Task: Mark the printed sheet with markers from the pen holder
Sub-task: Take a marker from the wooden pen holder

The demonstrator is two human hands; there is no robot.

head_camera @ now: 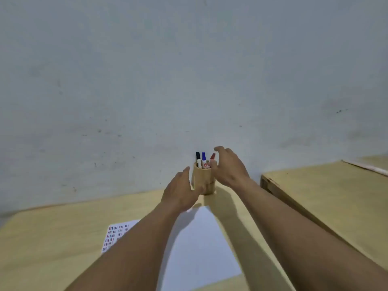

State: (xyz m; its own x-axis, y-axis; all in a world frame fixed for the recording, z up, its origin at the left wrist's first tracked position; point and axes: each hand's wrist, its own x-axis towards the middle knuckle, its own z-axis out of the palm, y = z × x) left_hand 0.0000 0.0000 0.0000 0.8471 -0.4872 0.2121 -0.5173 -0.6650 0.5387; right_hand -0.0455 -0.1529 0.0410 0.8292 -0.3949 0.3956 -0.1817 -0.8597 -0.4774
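- Our two bare forearms are stretching forward from the bottom edge, crossing over a blank white sheet [201,244] lying flat on the pale wooden table [52,238].
- We are seeing the printed sheet [117,232], with rows of red and blue marks, lying to the left, partly hidden under our left forearm.
- We are holding our left hand [180,192] just beside the left wall of the wooden pen holder [204,179], fingers spread and gripping nothing.
- We are reaching our right hand [228,166] to the holder's right rim, fingers curled loosely open around the red marker [212,156]; whether they are touching it we cannot tell.
- We are seeing a black marker [198,157] and a blue marker [203,158] standing upright in the holder, which is sitting near the grey wall [189,70].
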